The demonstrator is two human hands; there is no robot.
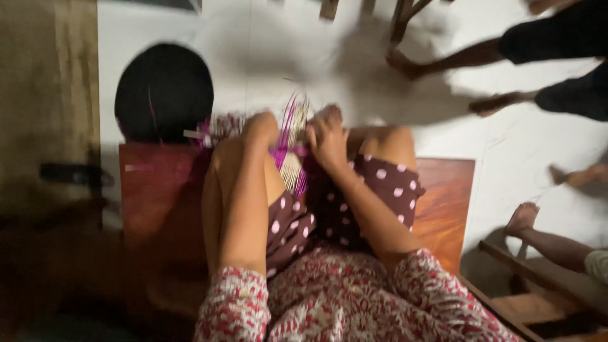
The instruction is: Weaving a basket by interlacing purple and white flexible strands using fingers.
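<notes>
— While the picture is blurred by motion, what can be made out of the two hands?

— Both sit close together over the knees, near the middle of the scene. The left hand (pixel 261 128) is curled, its knuckles up, closed around the left side of a woven piece of magenta and pale strips (pixel 292 149). The right hand (pixel 327 136) is just beside it, fingers folded down onto the same piece. Whether each grip is a firm pinch or a loose hold, the blur does not let one say.

— And where does the woven piece lie?

— It rests between the knees, on the lap of the seated person, with loose magenta strip ends (pixel 292 107) fanning up on the far side (a few pale ones among them). The lower part looks interlaced into a tight band; the upper ends stand free. As a judgement, some weaving is done and a good length of strip is left unworked, though how much cannot be told.

— What else lies about?

— A dark round object (pixel 163 92) lies on the white floor (pixel 525 164) to the far left. A reddish wooden board (pixel 446 202) is under the seated person. Other people's bare feet (pixel 522 218) and legs show on the right, well apart from the hands.
</notes>
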